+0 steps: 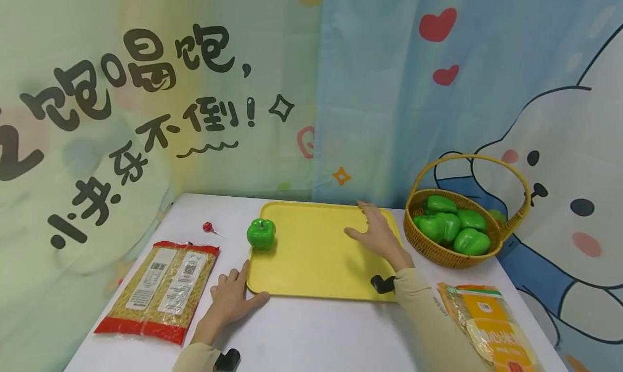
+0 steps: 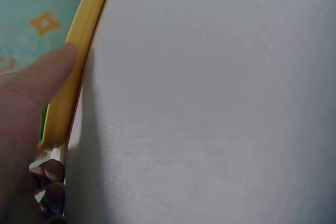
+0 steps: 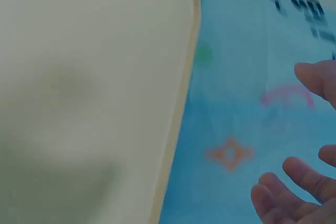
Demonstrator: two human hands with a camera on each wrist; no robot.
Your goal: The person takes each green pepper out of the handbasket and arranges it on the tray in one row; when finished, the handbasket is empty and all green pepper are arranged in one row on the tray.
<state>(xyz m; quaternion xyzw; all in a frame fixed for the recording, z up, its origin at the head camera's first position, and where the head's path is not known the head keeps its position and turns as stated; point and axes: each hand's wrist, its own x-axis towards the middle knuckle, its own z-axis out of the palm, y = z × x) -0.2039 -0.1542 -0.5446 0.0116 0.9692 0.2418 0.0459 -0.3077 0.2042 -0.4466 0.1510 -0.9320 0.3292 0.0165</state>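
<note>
A yellow tray (image 1: 311, 253) lies on the white table, and a green bell pepper (image 1: 261, 233) sits on its left edge. At the tray's front left corner is my left hand (image 1: 232, 299). Its thumb (image 2: 52, 66) lies against the tray's front rim (image 2: 79, 40) in the left wrist view, while the index finger reaches up along the left side. My right hand (image 1: 376, 234) hovers over the tray's right part with its fingers spread and nothing in them. The right wrist view has those fingers (image 3: 294, 203) apart from the tray edge.
Back right stands a wicker basket (image 1: 428, 250) with a tall handle, holding several green bell peppers (image 1: 471, 241). A red-ended bag of yellow grain or pasta (image 1: 160, 288) lies at the left, below a red lollipop (image 1: 207, 227). An orange-yellow food bag (image 1: 489, 323) is front right. A printed curtain (image 1: 272, 161) hangs behind.
</note>
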